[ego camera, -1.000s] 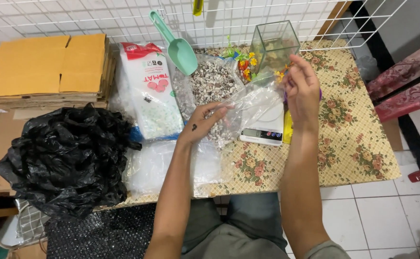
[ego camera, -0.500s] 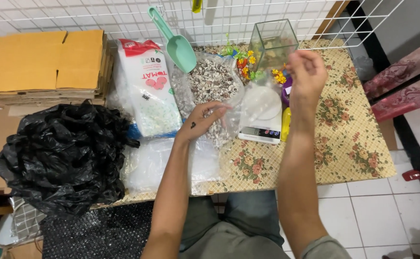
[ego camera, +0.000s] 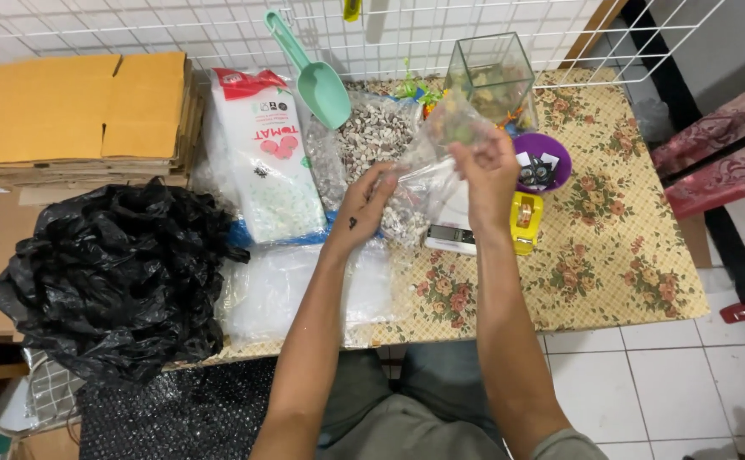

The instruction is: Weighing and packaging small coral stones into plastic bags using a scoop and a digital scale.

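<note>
- Floral cloth covers the table (ego camera: 628,255), patterned and flat; a crumpled black plastic bag (ego camera: 117,273) slumps at its left edge.
- Speckled pebbles fill an open sack (ego camera: 372,136), grainy and loose.
- Clear, crinkly small plastic bag (ego camera: 428,170) sits above the white scale (ego camera: 453,234), pinched between left hand (ego camera: 364,204) and right hand (ego camera: 485,170), close together.
- Judging by the grip, its mouth is being spread; next calls for holding it wide.

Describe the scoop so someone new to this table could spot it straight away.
Start at the floral table and look to its far edge, where a white wire grid stands. The scoop leans there, bowl down, between the white printed bag and the heap of speckled pebbles. It is the only mint-green thing there, plastic, with a long handle.
</note>
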